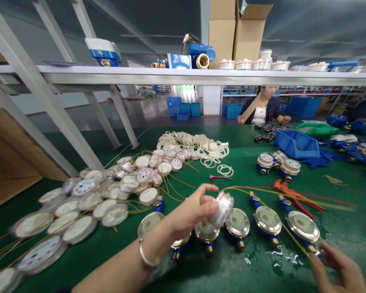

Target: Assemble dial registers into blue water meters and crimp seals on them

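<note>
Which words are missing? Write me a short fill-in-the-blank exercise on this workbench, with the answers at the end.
1. The round unit is held in the person's ____ hand.
2. The right hand is nearest the brass-rimmed meter at the row's ____ end.
3. The open bin beyond the row is ____ in colour.
4. A blue-and-white meter stands on the ____ above the table.

Missing words: left; right; blue; shelf.

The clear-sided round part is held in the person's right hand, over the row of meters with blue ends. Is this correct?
Not quite: the head view shows the clear-sided round part in the left hand, not the right hand. It is over the row of meters with blue ends.
</note>
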Demonstrator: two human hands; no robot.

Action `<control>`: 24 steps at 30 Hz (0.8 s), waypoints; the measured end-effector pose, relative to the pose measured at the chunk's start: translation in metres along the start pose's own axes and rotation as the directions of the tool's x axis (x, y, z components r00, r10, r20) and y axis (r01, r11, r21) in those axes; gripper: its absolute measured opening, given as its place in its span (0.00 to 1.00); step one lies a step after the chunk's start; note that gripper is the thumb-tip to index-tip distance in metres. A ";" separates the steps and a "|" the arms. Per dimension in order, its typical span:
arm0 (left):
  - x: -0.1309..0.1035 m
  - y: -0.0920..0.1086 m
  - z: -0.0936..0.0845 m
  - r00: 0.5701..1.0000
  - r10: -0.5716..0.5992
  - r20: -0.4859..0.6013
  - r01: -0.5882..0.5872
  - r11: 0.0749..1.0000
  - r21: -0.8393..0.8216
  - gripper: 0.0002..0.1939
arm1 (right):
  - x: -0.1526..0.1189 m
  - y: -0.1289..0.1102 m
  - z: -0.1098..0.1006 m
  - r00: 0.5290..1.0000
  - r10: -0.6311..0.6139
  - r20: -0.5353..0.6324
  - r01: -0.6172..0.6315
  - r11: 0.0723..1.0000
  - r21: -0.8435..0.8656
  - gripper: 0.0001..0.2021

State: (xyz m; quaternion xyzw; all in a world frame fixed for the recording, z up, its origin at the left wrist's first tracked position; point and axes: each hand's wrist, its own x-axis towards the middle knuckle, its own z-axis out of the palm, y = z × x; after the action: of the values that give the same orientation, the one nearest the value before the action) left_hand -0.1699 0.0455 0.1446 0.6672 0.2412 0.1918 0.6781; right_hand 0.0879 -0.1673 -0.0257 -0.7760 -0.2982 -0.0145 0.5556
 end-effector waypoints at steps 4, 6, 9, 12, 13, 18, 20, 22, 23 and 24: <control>-0.022 -0.025 0.049 0.990 -0.051 0.134 0.075 0.981 -0.181 0.42 | -0.052 -0.091 0.032 0.895 -0.038 0.445 -0.293 0.703 0.649 0.42; -0.028 -0.028 0.066 0.996 -0.053 0.066 0.052 0.998 0.019 0.43 | -0.069 -0.120 0.046 0.838 -0.031 0.545 -0.470 0.467 0.749 0.50; -0.037 -0.024 0.081 0.998 -0.011 -0.067 0.038 0.908 0.417 0.41 | -0.081 -0.132 0.055 0.769 0.025 0.639 -0.629 0.206 0.750 0.53; -0.045 -0.025 0.085 0.997 0.066 -0.035 -0.035 0.831 0.555 0.38 | -0.085 -0.124 0.052 0.716 0.112 0.689 -0.698 0.127 0.705 0.45; -0.046 -0.027 0.085 0.997 0.081 -0.016 -0.059 0.827 0.559 0.39 | -0.086 -0.121 0.050 0.702 0.145 0.697 -0.711 0.102 0.696 0.41; -0.046 -0.044 0.077 0.996 0.088 0.028 -0.091 0.890 0.447 0.37 | -0.084 -0.131 0.043 0.583 0.246 0.774 -0.783 -0.085 0.616 0.28; -0.043 -0.051 0.072 0.992 0.111 0.064 -0.126 0.932 0.341 0.34 | -0.081 -0.142 0.040 0.551 0.256 0.794 -0.797 -0.120 0.592 0.26; -0.041 -0.057 0.069 0.987 0.116 0.115 -0.141 0.962 0.233 0.33 | -0.079 -0.150 0.038 0.526 0.248 0.813 -0.810 -0.146 0.568 0.23; -0.039 -0.059 0.068 0.984 0.109 0.143 -0.135 0.972 0.190 0.34 | -0.078 -0.152 0.038 0.515 0.242 0.822 -0.816 -0.155 0.557 0.23; -0.038 -0.061 0.067 0.981 0.101 0.168 -0.128 0.979 0.156 0.36 | -0.078 -0.153 0.039 0.507 0.235 0.829 -0.822 -0.158 0.547 0.22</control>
State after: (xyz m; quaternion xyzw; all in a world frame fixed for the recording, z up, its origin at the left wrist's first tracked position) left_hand -0.1659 -0.0331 0.0856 0.7474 0.1626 0.1560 0.6250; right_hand -0.0611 -0.1372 0.0626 -0.2567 0.0190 0.6026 0.7553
